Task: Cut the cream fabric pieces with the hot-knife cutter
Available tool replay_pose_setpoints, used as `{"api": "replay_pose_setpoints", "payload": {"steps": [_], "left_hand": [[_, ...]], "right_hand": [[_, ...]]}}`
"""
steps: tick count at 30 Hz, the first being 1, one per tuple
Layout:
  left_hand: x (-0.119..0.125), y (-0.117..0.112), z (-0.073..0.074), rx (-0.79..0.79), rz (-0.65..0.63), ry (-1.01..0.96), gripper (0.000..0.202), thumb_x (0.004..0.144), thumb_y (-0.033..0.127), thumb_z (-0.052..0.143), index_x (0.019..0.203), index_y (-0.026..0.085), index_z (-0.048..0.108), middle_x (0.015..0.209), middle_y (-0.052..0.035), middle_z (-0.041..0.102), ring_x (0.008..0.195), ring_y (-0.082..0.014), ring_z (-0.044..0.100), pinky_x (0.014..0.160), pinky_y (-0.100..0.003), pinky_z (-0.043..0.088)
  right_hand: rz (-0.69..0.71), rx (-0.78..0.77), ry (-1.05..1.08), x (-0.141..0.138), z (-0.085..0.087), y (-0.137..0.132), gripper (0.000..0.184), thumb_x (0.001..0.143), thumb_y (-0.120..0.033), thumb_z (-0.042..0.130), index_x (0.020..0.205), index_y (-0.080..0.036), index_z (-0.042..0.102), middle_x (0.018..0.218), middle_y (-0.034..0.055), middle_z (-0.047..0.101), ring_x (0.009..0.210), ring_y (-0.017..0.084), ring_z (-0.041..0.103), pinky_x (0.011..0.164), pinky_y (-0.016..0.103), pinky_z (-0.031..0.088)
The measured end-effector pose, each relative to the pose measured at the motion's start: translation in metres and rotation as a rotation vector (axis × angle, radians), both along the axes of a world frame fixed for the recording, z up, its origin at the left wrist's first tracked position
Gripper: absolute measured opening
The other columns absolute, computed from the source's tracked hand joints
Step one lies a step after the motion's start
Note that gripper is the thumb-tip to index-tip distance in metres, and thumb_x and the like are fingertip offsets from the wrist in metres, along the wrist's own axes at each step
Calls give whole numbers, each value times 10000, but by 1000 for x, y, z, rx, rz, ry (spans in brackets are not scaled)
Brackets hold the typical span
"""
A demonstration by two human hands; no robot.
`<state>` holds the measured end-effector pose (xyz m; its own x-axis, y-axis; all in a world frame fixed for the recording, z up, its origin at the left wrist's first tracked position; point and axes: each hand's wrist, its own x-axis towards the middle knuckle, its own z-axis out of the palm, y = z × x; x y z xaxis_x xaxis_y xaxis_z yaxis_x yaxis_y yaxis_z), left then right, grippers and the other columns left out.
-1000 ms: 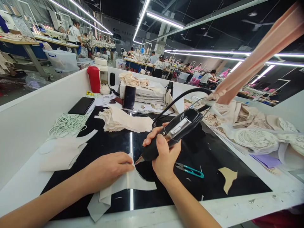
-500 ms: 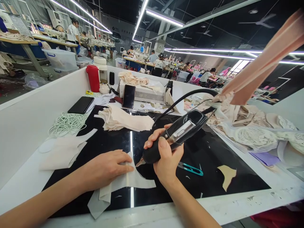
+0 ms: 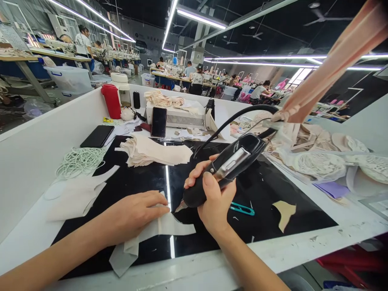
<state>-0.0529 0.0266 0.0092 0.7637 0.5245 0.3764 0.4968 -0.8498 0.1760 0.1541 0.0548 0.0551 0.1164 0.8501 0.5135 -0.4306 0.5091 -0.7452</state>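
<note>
My right hand (image 3: 214, 198) is wrapped around a black corded hot-knife-type cutter (image 3: 226, 167), its body slanting down to the left. The pointed metal tip (image 3: 181, 206) is at the edge of a pale fabric piece (image 3: 178, 226) on the black glossy board (image 3: 209, 238). My left hand (image 3: 138, 212) lies over that fabric, fingers stretched out and pressing it down. Some folded fabric (image 3: 125, 256) sticks out below the left wrist. Teal thread snips (image 3: 242, 209) lie right of my right hand, partly hidden by it.
A stack of cream fabric pieces (image 3: 154, 151) lies behind my hands. At left are more fabric pieces (image 3: 75, 198), green cord (image 3: 79, 161) and a black phone-like case (image 3: 97, 136). A beige scrap (image 3: 285, 214) and lace cups (image 3: 315, 163) lie right. The cutter's black cable (image 3: 233, 117) arches overhead.
The camera view has shifted slightly, so the whole scene sits a little further left and higher. My left hand stays on the fabric, and the cutter tip remains close beside its edge.
</note>
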Motion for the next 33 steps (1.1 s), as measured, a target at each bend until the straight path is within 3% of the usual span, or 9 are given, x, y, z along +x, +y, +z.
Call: {"api": "replay_pose_setpoints", "payload": {"steps": [3, 10, 20, 33], "left_hand": [[9, -5, 3, -65, 41, -9, 425, 938, -54, 424, 1205, 172, 667, 1127, -81, 700, 979, -197, 691, 849, -301, 608], [10, -16, 0, -186, 48, 20, 393, 974, -29, 459, 1203, 221, 658, 1138, -50, 671, 978, -190, 659, 838, -282, 563], [8, -21, 3, -121, 61, 42, 481, 977, -62, 386, 1276, 213, 643, 1211, -78, 664, 1100, -209, 655, 956, -313, 563], [5, -23, 2, -45, 53, 78, 637, 858, -124, 345, 1295, 228, 646, 1227, -79, 669, 1124, -217, 667, 952, -331, 592]], "right_hand": [[1, -11, 3, 2, -1, -1, 303, 899, -370, 785, 1090, -284, 566, 831, -73, 660, 588, 98, 629, 571, 267, 559], [47, -26, 45, -3, 0, -4, 332, 890, -327, 797, 1109, -287, 550, 811, -77, 664, 595, 92, 626, 573, 245, 552], [58, -43, 35, -13, 1, -6, 306, 843, -239, 774, 1008, -263, 517, 753, -86, 617, 570, 90, 574, 569, 248, 532], [-17, -108, -34, -12, 8, -10, 321, 810, -250, 731, 1003, -254, 474, 734, -86, 595, 558, 105, 573, 566, 282, 522]]}}
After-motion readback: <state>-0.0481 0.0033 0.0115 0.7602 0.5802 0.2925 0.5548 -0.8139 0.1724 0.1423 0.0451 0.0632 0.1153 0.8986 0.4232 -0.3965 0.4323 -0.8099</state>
